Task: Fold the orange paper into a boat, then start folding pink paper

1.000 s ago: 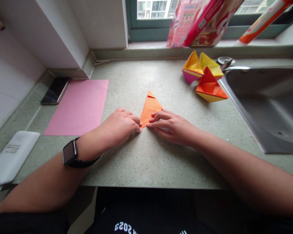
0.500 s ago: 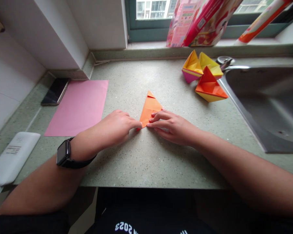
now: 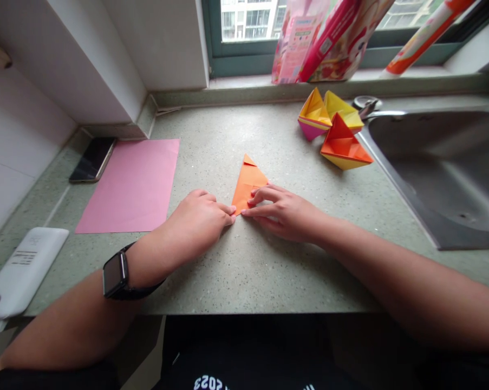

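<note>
A folded sheet of orange paper (image 3: 246, 181) lies on the counter between my hands, triangular in outline, its upper tip creased over in a small flap. My left hand (image 3: 203, 216) pinches the paper's lower left corner between thumb and forefinger, the other fingers curled. From the right, my right hand (image 3: 285, 211) rests on the paper with its fingers spread, the fingertips pressing the lower edge and right side. Part of the paper's right side is hidden under these fingers.
Pink paper (image 3: 134, 184) lies at left, beside a phone (image 3: 93, 160) and a white power bank (image 3: 25, 271) with a cable. Folded paper boats (image 3: 345, 143) stand at the back right, near a metal sink (image 3: 451, 179). Packages (image 3: 329, 43) lean against the window.
My left thumb and forefinger have closed together at the paper's lower left corner. My right hand stays on the paper. The whole view has shifted slightly.
</note>
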